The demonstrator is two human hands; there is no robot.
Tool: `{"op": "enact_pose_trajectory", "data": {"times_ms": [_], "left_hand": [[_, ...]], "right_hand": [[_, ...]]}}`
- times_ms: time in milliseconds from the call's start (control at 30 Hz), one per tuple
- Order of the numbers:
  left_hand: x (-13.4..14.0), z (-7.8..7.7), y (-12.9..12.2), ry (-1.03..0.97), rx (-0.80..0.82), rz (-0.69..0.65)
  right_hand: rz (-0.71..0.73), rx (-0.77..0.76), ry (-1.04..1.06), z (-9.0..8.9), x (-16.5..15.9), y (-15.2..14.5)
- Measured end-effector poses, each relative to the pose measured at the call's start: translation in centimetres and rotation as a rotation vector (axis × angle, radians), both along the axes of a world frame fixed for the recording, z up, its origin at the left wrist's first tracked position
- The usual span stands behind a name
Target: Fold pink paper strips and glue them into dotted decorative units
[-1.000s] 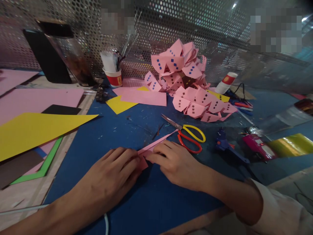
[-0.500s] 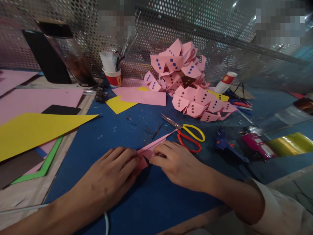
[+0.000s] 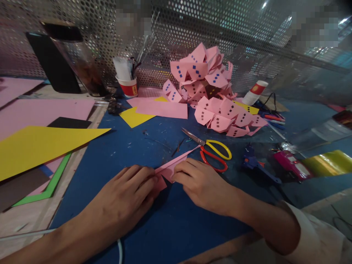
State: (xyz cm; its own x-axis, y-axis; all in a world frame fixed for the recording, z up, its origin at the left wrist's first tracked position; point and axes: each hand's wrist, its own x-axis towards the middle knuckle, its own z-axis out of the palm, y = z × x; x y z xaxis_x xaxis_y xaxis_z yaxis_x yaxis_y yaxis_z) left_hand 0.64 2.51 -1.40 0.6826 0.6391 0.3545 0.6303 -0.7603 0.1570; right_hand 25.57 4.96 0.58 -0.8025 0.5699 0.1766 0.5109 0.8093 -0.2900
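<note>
Both hands grip a pink paper piece (image 3: 169, 171) with a narrow folded strip along its far edge. My left hand (image 3: 134, 190) is closed over its left end, the fingers bent onto the paper. My right hand (image 3: 199, 183) is closed on the right part, with fingertips and thumb pressed together at the paper. Part of the paper is hidden under both hands. Just beyond the right hand lie scissors (image 3: 202, 143) with one yellow and one red handle, their blades slightly apart. The strip's far tip reaches the scissors.
Behind stands a heap of folded pink paper pieces (image 3: 203, 69) with dark squares. Left are yellow (image 3: 49, 146) and pink sheets, and a paper cup (image 3: 128, 87) of sticks. At right lie a blue glue gun (image 3: 254, 165), a magenta object (image 3: 291, 167) and stacked cups (image 3: 255, 92).
My right hand has shifted slightly right along the pink paper, its fingers closing tighter, and more of the paper shows between the hands. My left hand stays in place.
</note>
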Motion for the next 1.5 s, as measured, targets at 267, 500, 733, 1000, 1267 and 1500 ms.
{"op": "enact_pose_trajectory", "data": {"times_ms": [267,500,733,1000,1267,1500], "left_hand": [[-0.1,-0.1,0.0,0.005,-0.013,0.009],[0.1,-0.1,0.0,-0.009,0.001,0.015],[0.0,-0.1,0.0,0.002,0.019,0.019],[-0.1,-0.1,-0.1,0.015,0.014,0.009],[-0.3,-0.3,0.0,-0.018,-0.045,-0.006],[-0.3,-0.2,0.1,-0.068,-0.053,-0.009]], "right_hand": [[-0.013,-0.011,0.011,-0.3,-0.2,0.0],[-0.035,0.014,-0.017,-0.3,-1.0,0.0],[-0.038,0.013,-0.042,-0.2,-1.1,0.1],[-0.008,-0.025,-0.02,0.1,-0.1,-0.1],[-0.012,-0.017,-0.046,0.0,-0.3,0.1],[-0.012,-0.076,-0.013,-0.3,0.0,0.2]]}}
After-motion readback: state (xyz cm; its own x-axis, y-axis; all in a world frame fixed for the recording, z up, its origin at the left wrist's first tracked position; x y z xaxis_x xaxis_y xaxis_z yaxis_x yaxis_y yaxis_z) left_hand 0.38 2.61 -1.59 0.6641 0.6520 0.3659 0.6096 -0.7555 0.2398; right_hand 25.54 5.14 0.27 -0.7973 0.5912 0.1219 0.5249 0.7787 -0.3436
